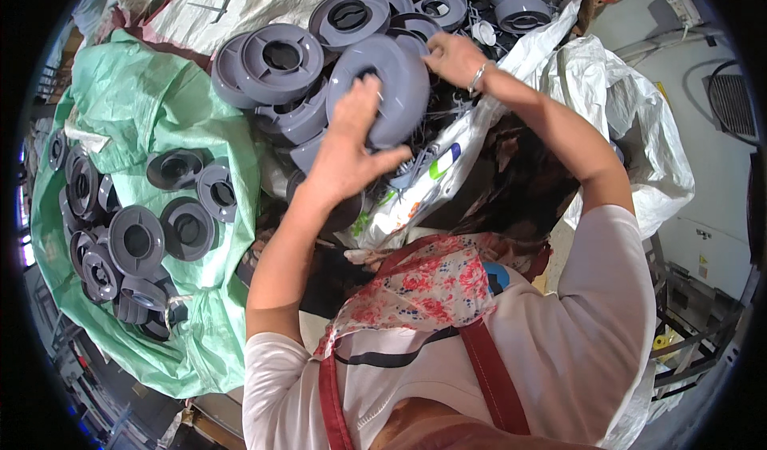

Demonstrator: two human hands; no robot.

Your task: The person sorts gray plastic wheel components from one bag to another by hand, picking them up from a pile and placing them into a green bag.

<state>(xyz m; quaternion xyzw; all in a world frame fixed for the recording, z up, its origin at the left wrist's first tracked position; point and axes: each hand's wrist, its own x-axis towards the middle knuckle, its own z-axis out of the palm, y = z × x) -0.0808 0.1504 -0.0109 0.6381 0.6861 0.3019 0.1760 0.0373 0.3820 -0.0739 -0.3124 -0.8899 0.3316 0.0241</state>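
A large grey plastic ring-shaped part (403, 79) is tilted up in front of me, slightly blurred, above a heap of similar parts. My left hand (347, 138) lies over its lower left side, fingers bent at the centre hole and thumb stretched out to the right. At the ring's upper right edge is my right hand (459, 60), its fingers curled; what their tips pinch is hidden. Just left of the ring lie more round grey parts (281, 55), stacked on one another. Small grey plastic pieces (443, 118) are tangled beneath the right wrist.
A green woven sack (152, 91) at the left holds several grey round parts (136, 241). White plastic sacks (619, 99) stand on the right, one with its edge (455, 154) running below my right forearm. A dark patterned cloth (511, 174) covers my lap.
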